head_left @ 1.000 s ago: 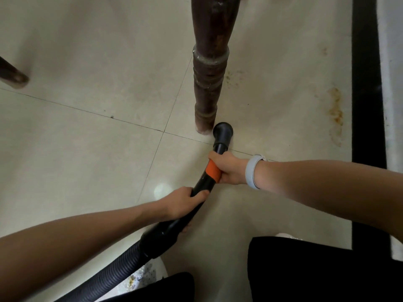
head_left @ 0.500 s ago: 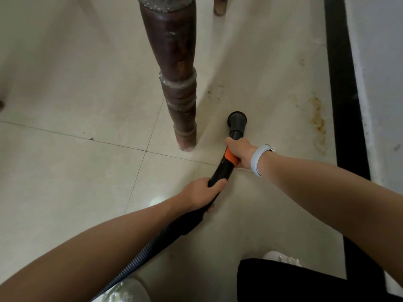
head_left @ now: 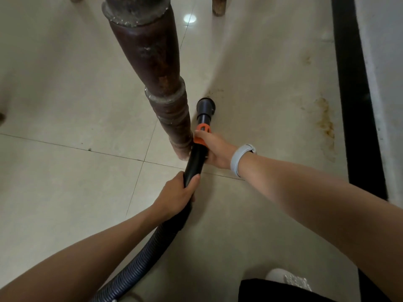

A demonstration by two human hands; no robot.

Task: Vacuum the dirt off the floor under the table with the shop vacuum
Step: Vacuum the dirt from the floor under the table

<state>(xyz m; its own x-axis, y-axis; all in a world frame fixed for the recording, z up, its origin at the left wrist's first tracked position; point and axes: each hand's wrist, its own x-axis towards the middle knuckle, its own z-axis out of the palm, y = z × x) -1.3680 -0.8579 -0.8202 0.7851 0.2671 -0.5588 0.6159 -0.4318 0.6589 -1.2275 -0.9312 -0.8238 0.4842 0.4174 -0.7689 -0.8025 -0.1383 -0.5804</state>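
Note:
The black vacuum wand [head_left: 196,158] runs forward over the cream tile floor [head_left: 65,182], ending in a round black nozzle [head_left: 205,107] just right of the dark turned table leg [head_left: 161,88]. My right hand [head_left: 214,150], with a grey wristband, grips the wand at its orange collar [head_left: 201,134]. My left hand [head_left: 176,194] grips the wand lower down, where the ribbed grey hose [head_left: 139,258] begins. A few brown specks of dirt [head_left: 214,91] lie just beyond the nozzle.
Rust-coloured stains [head_left: 325,120] mark the tile to the right, beside a black border strip [head_left: 353,105] and a pale wall [head_left: 383,73]. Another wooden leg [head_left: 218,6] stands at the top. My white shoe [head_left: 287,279] and dark trouser leg show at the bottom right.
The nozzle has slid forward past the table leg's foot toward the specks, and both hands followed it. The view has moved closer to the leg.

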